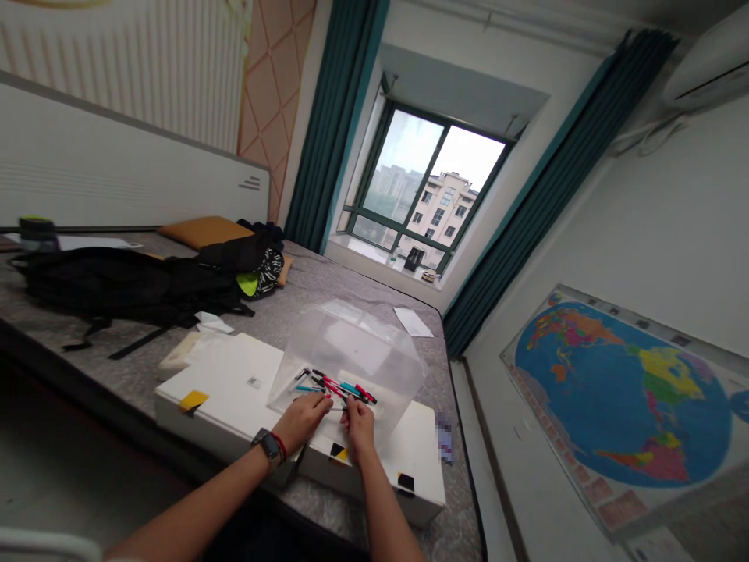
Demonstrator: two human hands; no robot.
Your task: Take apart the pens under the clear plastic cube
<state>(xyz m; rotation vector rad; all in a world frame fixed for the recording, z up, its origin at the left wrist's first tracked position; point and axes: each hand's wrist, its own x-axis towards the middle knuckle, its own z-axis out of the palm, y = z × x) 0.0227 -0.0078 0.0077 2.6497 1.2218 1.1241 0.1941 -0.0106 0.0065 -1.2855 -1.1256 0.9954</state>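
Note:
A translucent plastic box [403,367] stands on white cartons, with a loose pile of pens [333,384] in red, black and teal at its near side. My left hand [304,419] is closed, fingertips pinched beside a small red tip; what they hold is too small to make out. Close to its right, my right hand [359,425] is closed in a pinch on what looks like a thin pen, mostly hidden by the fingers. Both hands are at the near edge of the box, just below the pile. A dark watch and a red band circle my left wrist.
White cartons [228,384] with yellow and black tape lie on a grey bed surface [316,273]. A black backpack [117,282], a tan cushion [204,231] and a crumpled tissue [214,322] lie to the left. A white paper [413,321] sits behind the box.

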